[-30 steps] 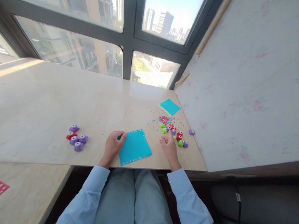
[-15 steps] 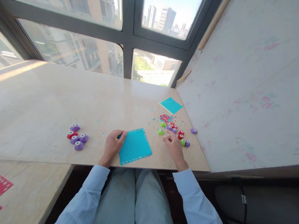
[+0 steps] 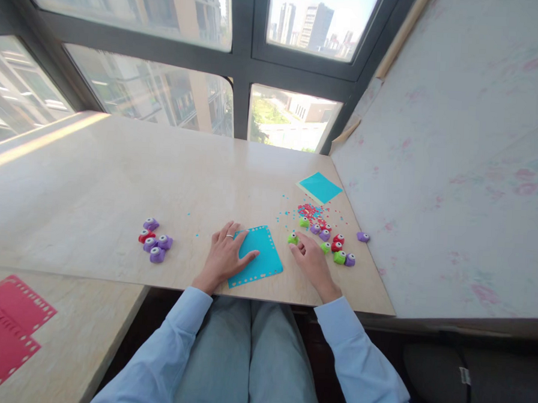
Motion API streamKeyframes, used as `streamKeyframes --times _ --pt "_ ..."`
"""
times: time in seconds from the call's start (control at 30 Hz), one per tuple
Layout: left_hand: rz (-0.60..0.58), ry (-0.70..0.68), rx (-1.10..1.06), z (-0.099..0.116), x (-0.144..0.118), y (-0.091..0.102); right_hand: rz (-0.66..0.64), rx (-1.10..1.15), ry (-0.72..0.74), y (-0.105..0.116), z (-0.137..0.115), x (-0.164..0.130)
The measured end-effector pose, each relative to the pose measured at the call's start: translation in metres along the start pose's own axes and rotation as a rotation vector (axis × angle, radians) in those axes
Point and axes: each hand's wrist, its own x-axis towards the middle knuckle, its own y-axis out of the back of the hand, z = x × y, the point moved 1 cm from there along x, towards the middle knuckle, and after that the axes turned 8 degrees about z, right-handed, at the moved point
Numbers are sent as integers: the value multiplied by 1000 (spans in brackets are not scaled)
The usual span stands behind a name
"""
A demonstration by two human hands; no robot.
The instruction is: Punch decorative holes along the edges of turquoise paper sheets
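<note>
A blue paper sheet (image 3: 263, 256) with punched holes along its edges lies at the table's near edge. My left hand (image 3: 227, 254) rests flat on its left part, fingers spread. My right hand (image 3: 310, 261) reaches to a small green punch (image 3: 292, 239) just right of the sheet, fingertips touching it. Behind that hand lie several small punches in green, purple and red (image 3: 334, 244).
A heap of red and blue paper confetti (image 3: 310, 212) and a stack of blue paper (image 3: 320, 187) lie farther back right. Several purple and red punches (image 3: 155, 242) sit at the left. Red punched sheets (image 3: 5, 326) lie on a lower table. A wall stands at the right.
My left hand has slid from the sheet's left edge onto the sheet and flattened. My right hand has moved left to the green punch. The camera shifted left.
</note>
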Motion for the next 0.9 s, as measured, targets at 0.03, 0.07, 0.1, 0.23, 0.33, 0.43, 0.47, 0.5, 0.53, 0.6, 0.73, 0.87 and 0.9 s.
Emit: streamKeyframes --times 0.03,0.07,0.1,0.23,0.33,0.43,0.47,0.5,0.53,0.6,0.73,0.87,0.9 --pt "-12 -6 6 0 0 0 22 -7 16 -2 0 0" --pt "-27 -12 11 0 0 -1 39 -16 28 -5 0 1" --pt "-41 -16 14 0 0 -1 48 -20 38 -7 -1 1" --pt "-72 -20 17 1 -1 0 47 -14 97 -17 -4 6" --pt "-69 -26 12 2 -1 1 58 -23 123 -24 -4 10" --pt "-59 -47 -2 2 -3 1 76 -35 134 -29 -2 13" --pt "-57 -57 -12 3 -3 1 82 -37 142 -30 -1 14" --pt "-57 -67 -25 3 -3 2 85 -36 151 -32 0 15" --pt "-59 -77 -38 3 -4 2 84 -34 162 -33 1 16" --pt "-66 -94 -58 3 -4 2 71 -33 184 -36 3 19" --pt "-61 -103 -81 3 -4 2 55 -37 227 -39 5 22" --pt "-54 -92 -79 4 -3 3 54 -20 264 -38 5 20" --pt "-56 -88 -72 4 -3 3 52 -18 270 -36 4 19"
